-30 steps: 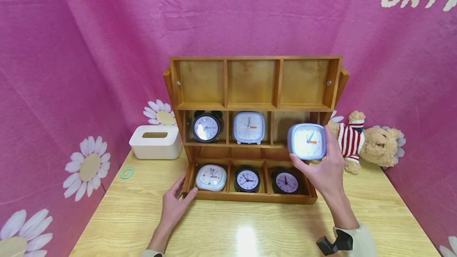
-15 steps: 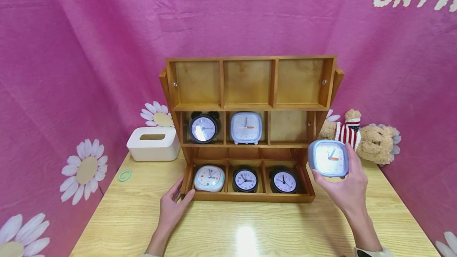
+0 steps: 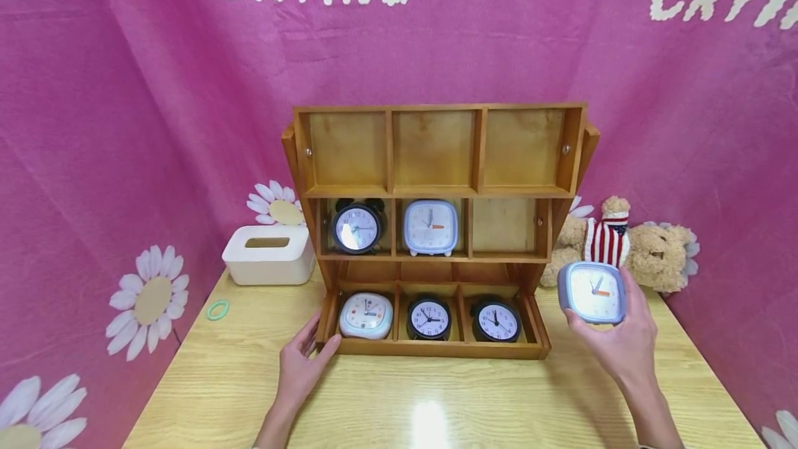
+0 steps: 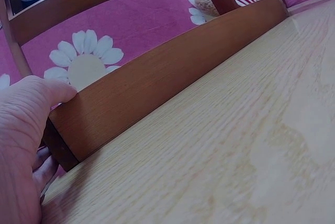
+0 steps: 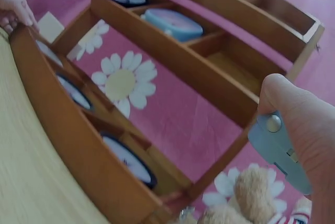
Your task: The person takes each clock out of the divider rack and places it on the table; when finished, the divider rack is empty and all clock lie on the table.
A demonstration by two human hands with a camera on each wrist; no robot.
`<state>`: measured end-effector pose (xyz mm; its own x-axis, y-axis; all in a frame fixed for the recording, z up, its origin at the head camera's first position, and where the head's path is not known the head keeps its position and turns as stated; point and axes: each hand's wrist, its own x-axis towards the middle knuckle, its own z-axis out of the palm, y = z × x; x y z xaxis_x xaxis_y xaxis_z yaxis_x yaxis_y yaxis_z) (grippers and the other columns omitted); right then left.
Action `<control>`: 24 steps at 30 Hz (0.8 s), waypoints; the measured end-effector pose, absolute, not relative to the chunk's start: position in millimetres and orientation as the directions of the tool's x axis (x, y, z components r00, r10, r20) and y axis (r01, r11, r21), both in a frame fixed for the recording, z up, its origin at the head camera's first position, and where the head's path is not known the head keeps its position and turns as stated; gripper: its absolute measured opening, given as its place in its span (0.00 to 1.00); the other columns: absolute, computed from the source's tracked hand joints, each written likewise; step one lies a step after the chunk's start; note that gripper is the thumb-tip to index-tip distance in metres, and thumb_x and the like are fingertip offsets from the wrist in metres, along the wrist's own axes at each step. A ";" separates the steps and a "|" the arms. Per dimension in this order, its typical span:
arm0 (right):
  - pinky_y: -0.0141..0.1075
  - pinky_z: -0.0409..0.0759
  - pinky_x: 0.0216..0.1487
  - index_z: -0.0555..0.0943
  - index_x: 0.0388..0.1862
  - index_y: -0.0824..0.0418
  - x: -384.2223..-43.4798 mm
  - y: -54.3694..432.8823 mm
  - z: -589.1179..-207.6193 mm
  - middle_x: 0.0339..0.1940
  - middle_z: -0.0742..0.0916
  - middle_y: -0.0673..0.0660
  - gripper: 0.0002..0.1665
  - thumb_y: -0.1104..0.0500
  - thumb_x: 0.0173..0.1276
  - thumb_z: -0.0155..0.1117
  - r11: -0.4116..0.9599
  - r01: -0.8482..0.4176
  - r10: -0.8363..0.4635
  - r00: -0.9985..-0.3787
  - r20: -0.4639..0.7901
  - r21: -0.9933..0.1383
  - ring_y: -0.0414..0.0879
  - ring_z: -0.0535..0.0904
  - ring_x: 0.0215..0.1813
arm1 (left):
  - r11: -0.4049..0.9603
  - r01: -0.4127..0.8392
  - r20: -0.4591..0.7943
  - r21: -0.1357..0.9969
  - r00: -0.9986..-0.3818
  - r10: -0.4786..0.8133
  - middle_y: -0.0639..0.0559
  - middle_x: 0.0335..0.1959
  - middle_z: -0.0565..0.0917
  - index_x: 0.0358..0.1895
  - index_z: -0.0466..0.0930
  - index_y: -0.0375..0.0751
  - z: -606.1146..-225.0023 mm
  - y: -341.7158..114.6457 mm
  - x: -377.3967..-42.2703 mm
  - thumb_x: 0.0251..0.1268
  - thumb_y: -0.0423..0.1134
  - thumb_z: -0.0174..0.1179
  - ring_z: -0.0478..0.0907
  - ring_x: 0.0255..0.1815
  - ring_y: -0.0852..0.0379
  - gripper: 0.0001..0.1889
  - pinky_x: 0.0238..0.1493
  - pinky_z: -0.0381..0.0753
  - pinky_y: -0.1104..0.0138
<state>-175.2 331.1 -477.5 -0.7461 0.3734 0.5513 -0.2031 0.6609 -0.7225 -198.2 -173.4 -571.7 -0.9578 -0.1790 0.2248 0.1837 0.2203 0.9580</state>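
My right hand (image 3: 623, 345) grips a blue alarm clock (image 3: 592, 292) by its right side and underside, to the right of the wooden shelf (image 3: 436, 348). The clock's face is toward the head camera, and its blue underside with a round foot shows in the right wrist view. At the shelf's lower left corner, my left hand (image 3: 302, 366) holds on, its thumb (image 4: 60, 90) over the front board and its fingers down the side. A similar blue clock (image 3: 431, 227) and a black twin-bell clock (image 3: 357, 227) stand in the middle tier; its right compartment (image 3: 503, 227) holds nothing.
In the bottom tier sit a white clock (image 3: 366, 314) and two black clocks, one central (image 3: 429, 318) and one right (image 3: 496, 321). A teddy bear (image 3: 654, 255) lies behind my right hand. At left are a white tissue box (image 3: 268, 269) and a green ring (image 3: 217, 310).
My right hand has drawn the blue clock away from in front of the middle tier's right compartment, moving right and down. The left hand has stayed at the shelf's corner.
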 end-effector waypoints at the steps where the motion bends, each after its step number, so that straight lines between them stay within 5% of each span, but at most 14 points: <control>1: 0.63 0.66 0.72 0.62 0.84 0.56 -175.8 334.1 -480.3 0.76 0.73 0.69 0.70 0.62 0.39 0.85 0.661 -0.192 0.374 -0.754 0.540 -0.725 0.68 0.70 0.70 | 0.217 0.184 0.225 0.959 -0.958 -0.179 0.37 0.69 0.78 0.72 0.74 0.32 -571.9 -173.4 -198.2 0.64 0.33 0.74 0.78 0.67 0.42 0.34 0.65 0.77 0.65; 7: 0.68 0.65 0.71 0.60 0.84 0.58 -178.7 352.5 -502.7 0.74 0.74 0.72 0.70 0.61 0.41 0.84 0.661 -0.125 0.369 -0.804 0.466 -0.740 0.70 0.70 0.68 | 0.190 0.182 0.217 0.965 -0.959 -0.182 0.38 0.69 0.79 0.72 0.74 0.33 -572.4 -174.0 -198.4 0.64 0.34 0.74 0.78 0.67 0.44 0.33 0.59 0.74 0.80; 24: 0.72 0.67 0.66 0.56 0.84 0.68 -188.6 386.5 -572.5 0.75 0.69 0.79 0.67 0.57 0.50 0.83 0.647 0.002 0.334 -0.900 0.280 -0.763 0.78 0.69 0.69 | 0.211 0.174 0.211 0.962 -0.964 -0.165 0.35 0.69 0.79 0.73 0.73 0.31 -574.1 -174.8 -198.4 0.65 0.34 0.73 0.77 0.68 0.42 0.33 0.60 0.75 0.79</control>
